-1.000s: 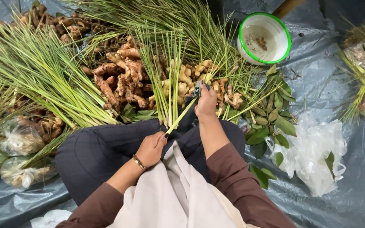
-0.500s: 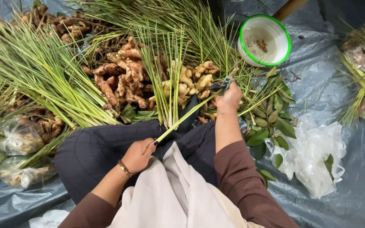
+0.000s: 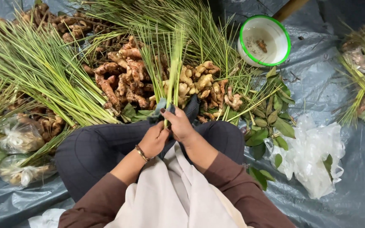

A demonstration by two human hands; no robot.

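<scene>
Both hands meet over my lap. My left hand (image 3: 153, 140), a bracelet on its wrist, and my right hand (image 3: 178, 123) grip the base of a small bundle of lemongrass stalks (image 3: 174, 71) that points away from me, upright in view. The stalk tips reach over a pile of ginger roots (image 3: 127, 78). A dark piece of cloth or tool sits at my right fingers; I cannot tell which.
Long lemongrass bunches (image 3: 43, 71) fan out left. More ginger (image 3: 203, 82) lies right of the bundle. A white bowl with a green rim (image 3: 245, 52) stands at top right. Green leaves (image 3: 275, 116), a clear plastic bag (image 3: 317, 152) and bagged produce (image 3: 17, 137) rest on the grey tarp (image 3: 351, 185).
My right hand has pulled back from the ginger pile to my lap and joined the left. The single slanted stalk is now part of a bundle held pointing straight away.
</scene>
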